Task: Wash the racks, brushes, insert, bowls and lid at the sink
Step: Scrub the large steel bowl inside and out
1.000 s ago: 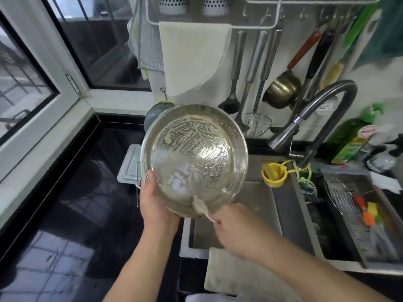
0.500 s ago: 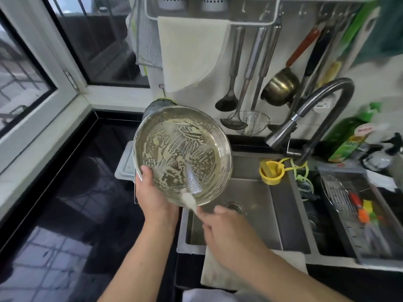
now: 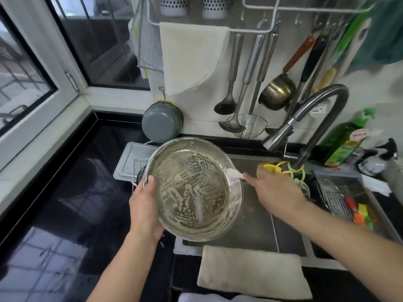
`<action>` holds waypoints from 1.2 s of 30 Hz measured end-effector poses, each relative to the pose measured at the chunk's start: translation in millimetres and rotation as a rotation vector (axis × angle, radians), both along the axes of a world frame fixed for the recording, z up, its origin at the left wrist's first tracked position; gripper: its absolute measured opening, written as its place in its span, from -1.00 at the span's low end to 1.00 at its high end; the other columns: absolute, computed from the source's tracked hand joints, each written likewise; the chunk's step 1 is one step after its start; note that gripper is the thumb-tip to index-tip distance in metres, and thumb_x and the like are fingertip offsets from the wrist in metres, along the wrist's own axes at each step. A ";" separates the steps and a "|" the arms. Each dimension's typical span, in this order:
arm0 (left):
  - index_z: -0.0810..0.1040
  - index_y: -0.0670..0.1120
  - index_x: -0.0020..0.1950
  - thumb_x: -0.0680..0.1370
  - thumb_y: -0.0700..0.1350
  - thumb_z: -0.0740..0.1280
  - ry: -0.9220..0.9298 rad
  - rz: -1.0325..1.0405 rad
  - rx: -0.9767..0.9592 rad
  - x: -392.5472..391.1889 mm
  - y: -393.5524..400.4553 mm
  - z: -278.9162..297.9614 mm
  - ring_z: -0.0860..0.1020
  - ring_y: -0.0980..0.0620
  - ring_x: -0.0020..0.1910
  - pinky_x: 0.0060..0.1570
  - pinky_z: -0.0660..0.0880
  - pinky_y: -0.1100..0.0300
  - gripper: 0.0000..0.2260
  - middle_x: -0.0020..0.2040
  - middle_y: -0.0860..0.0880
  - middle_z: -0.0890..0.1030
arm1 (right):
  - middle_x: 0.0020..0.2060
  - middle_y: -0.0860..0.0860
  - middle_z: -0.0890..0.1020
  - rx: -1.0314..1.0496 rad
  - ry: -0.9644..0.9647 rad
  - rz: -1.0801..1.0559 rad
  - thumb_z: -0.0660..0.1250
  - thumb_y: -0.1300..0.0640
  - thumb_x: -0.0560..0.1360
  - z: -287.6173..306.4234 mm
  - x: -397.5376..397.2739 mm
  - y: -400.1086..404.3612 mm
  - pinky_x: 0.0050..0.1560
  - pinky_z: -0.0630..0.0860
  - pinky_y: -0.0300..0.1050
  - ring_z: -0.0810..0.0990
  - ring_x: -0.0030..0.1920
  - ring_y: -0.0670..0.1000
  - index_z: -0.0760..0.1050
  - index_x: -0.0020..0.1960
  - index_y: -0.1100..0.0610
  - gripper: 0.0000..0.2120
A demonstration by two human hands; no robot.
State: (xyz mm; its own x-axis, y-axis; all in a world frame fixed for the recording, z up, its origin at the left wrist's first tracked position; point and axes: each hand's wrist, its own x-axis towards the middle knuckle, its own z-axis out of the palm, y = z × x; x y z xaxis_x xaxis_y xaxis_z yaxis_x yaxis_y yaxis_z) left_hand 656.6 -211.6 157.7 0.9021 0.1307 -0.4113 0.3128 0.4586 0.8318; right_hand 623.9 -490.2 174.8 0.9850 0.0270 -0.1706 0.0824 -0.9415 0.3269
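The left hand (image 3: 145, 209) grips the near-left rim of a round, shiny stainless-steel bowl (image 3: 194, 188), thumb hooked over the edge and fingers curled beneath, holding it tilted above the left end of the steel sink (image 3: 257, 227). Pale, streaky suds coat the bowl's inside. The right hand (image 3: 277, 190) pinches a small white scrubbing piece (image 3: 234, 173), pressed against the bowl's right rim; whether it is a brush or a sponge cannot be told. Behind the bowl, a grey plastic lid (image 3: 128, 162) lies on the black counter (image 3: 65, 192) and a grey pan (image 3: 161, 124) leans on the wall. The curved metal tap (image 3: 305, 118) arches over the sink, with a wire rack (image 3: 333, 197) in the right-hand basin. A beige cloth (image 3: 250, 271) drapes over the sink's front edge.
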 end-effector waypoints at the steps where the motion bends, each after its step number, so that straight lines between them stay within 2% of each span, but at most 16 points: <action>1: 0.64 -0.07 0.28 0.73 -0.08 0.24 0.002 0.035 -0.001 -0.3 0.8 0.7 0.73 -0.13 0.08 0.10 0.64 -0.11 -0.77 0.10 -0.11 0.74 | 0.19 0.08 0.46 0.079 0.053 -0.012 0.30 0.24 0.53 -4.1 -14.8 12.7 -0.22 0.53 -0.06 0.63 -0.07 0.10 0.17 0.58 -0.10 -0.31; 3: 0.65 -0.06 0.28 0.72 -0.10 0.25 0.007 0.083 -0.004 0.1 3.6 0.7 0.72 -0.13 0.09 0.15 0.62 -0.13 -0.77 0.10 -0.11 0.75 | 0.02 0.01 0.43 0.271 0.216 -0.015 0.20 0.22 0.58 -13.8 -52.0 42.2 -0.18 0.44 -0.04 0.61 0.00 0.13 0.21 0.55 -0.15 -0.40; 5: 0.66 -0.06 0.26 0.72 -0.10 0.27 0.012 0.069 -0.002 -2.0 7.9 -0.2 0.72 -0.15 0.09 0.15 0.62 -0.12 -0.79 0.08 -0.12 0.75 | 0.00 0.00 0.43 0.349 0.324 -0.023 0.13 0.21 0.61 -15.3 -64.9 51.4 -0.12 0.41 -0.02 0.57 0.08 0.14 0.25 0.54 -0.17 -0.45; 8: 0.66 -0.10 0.23 0.72 -0.11 0.26 0.046 -0.007 0.012 -6.9 11.9 -3.5 0.73 -0.17 0.05 0.10 0.63 -0.13 -0.79 0.07 -0.16 0.75 | 0.07 0.05 0.50 0.188 0.213 -0.080 0.20 0.18 0.59 -10.8 -26.1 30.3 -0.06 0.52 0.03 0.60 0.07 0.16 0.37 0.48 -0.10 -0.52; 11: 0.64 -0.12 0.24 0.73 -0.10 0.22 0.110 -0.113 0.028 -12.2 5.9 -7.0 0.74 -0.17 0.02 0.02 0.62 -0.08 -0.77 0.07 -0.18 0.74 | 0.05 0.08 0.50 0.102 -0.004 -0.058 0.24 0.21 0.57 -3.8 11.6 22.4 -0.20 0.43 -0.05 0.63 -0.10 0.15 0.37 0.46 -0.03 -0.53; 13: 0.62 -0.13 0.26 0.74 -0.12 0.20 0.157 -0.228 0.044 -15.3 -2.6 -6.5 0.72 -0.23 0.06 0.10 0.62 -0.16 -0.76 0.09 -0.21 0.73 | 0.00 0.07 0.49 0.130 -0.111 0.059 0.26 0.20 0.58 3.8 25.9 33.0 -0.31 0.46 -0.06 0.61 -0.25 0.12 0.39 0.44 -0.01 -0.57; 14: 0.62 -0.14 0.26 0.73 -0.15 0.19 0.175 -0.297 0.065 -15.8 -5.0 -6.0 0.71 -0.26 0.06 0.14 0.61 -0.21 -0.77 0.08 -0.24 0.73 | 0.01 0.07 0.50 0.140 -0.141 0.168 0.26 0.18 0.59 6.9 29.7 39.3 -0.36 0.47 -0.07 0.60 -0.27 0.10 0.38 0.46 0.00 -0.55; 16: 0.62 -0.18 0.23 0.66 -0.28 0.21 0.199 -0.399 0.139 -11.7 -5.2 -4.4 0.71 -0.31 -0.01 0.12 0.61 -0.26 -0.77 0.03 -0.29 0.72 | 0.05 0.07 0.54 0.123 -0.142 0.427 0.28 0.18 0.59 10.3 41.1 42.5 -0.35 0.54 -0.09 0.61 -0.21 0.07 0.35 0.51 -0.02 -0.50; 18: 0.64 -0.22 0.21 0.61 -0.38 0.21 0.197 -0.442 0.203 -2.0 -0.5 -3.5 0.71 -0.31 -0.11 0.00 0.65 -0.23 -0.71 -0.03 -0.32 0.71 | 0.04 0.07 0.54 0.060 -0.149 0.621 0.36 0.24 0.53 17.8 56.6 32.5 -0.34 0.56 -0.05 0.59 -0.22 0.06 0.39 0.49 -0.01 -0.45; 21: 0.67 -0.21 0.11 0.61 -0.41 0.20 0.176 -0.459 0.293 9.6 9.4 3.4 0.70 -0.22 -0.26 -0.21 0.65 -0.07 -0.73 -0.14 -0.28 0.72 | -0.02 0.09 0.52 -0.118 -0.136 0.723 0.44 0.30 0.42 32.6 72.8 5.9 -0.41 0.49 0.00 0.55 -0.28 0.08 0.46 0.43 0.00 -0.39; 23: 0.68 -0.20 0.07 0.59 -0.43 0.19 0.166 -0.427 0.318 14.0 17.4 5.1 0.69 -0.19 -0.30 -0.30 0.65 0.00 -0.70 -0.17 -0.26 0.72 | 0.14 0.09 0.48 -0.224 0.012 0.670 0.31 0.29 0.54 39.7 68.2 -6.2 -0.25 0.52 0.04 0.58 -0.13 0.10 0.30 0.55 -0.03 -0.38; 25: 0.70 -0.17 0.08 0.57 -0.45 0.20 0.162 -0.410 0.304 16.1 23.6 2.9 0.70 -0.19 -0.29 -0.32 0.64 0.03 -0.67 -0.14 -0.26 0.73 | 0.25 0.09 0.40 -0.204 0.104 0.572 0.18 0.28 0.61 41.8 59.8 -4.0 -0.15 0.51 0.03 0.57 -0.01 0.11 0.15 0.60 -0.04 -0.39; 29: 0.71 -0.16 0.11 0.65 -0.34 0.26 0.163 -0.496 0.314 12.0 13.0 -3.6 0.71 -0.18 -0.23 -0.15 0.66 -0.03 -0.77 -0.08 -0.26 0.74 | 0.20 0.08 0.43 -0.105 -0.006 0.587 0.26 0.25 0.59 29.8 67.9 30.7 -0.20 0.53 0.03 0.58 -0.05 0.10 0.25 0.54 -0.04 -0.43; 32: 0.70 -0.16 0.14 0.70 -0.20 0.27 0.153 -0.509 0.307 11.9 8.8 -6.1 0.72 -0.17 -0.17 -0.07 0.66 -0.04 -0.80 -0.04 -0.24 0.74 | 0.16 0.10 0.43 -0.085 0.006 0.531 0.26 0.26 0.57 24.1 68.1 36.1 -0.27 0.45 0.02 0.57 -0.11 0.11 0.28 0.52 -0.04 -0.45; 34: 0.69 -0.16 0.15 0.71 -0.15 0.26 0.134 -0.463 0.283 15.8 14.5 -7.7 0.73 -0.18 -0.11 -0.09 0.65 -0.01 -0.79 -0.01 -0.23 0.74 | 0.03 0.06 0.41 -0.028 0.012 0.332 0.28 0.28 0.55 18.2 57.1 27.0 -0.31 0.37 -0.02 0.54 -0.18 0.09 0.31 0.51 -0.06 -0.43; 36: 0.68 -0.13 0.19 0.73 -0.11 0.24 0.121 -0.421 0.255 19.6 15.6 -10.6 0.74 -0.19 -0.04 -0.03 0.64 -0.02 -0.77 0.04 -0.21 0.74 | -0.07 0.01 0.40 0.096 -0.027 0.087 0.29 0.28 0.53 9.2 43.9 34.4 -0.29 0.40 -0.02 0.55 -0.17 0.10 0.40 0.45 -0.04 -0.48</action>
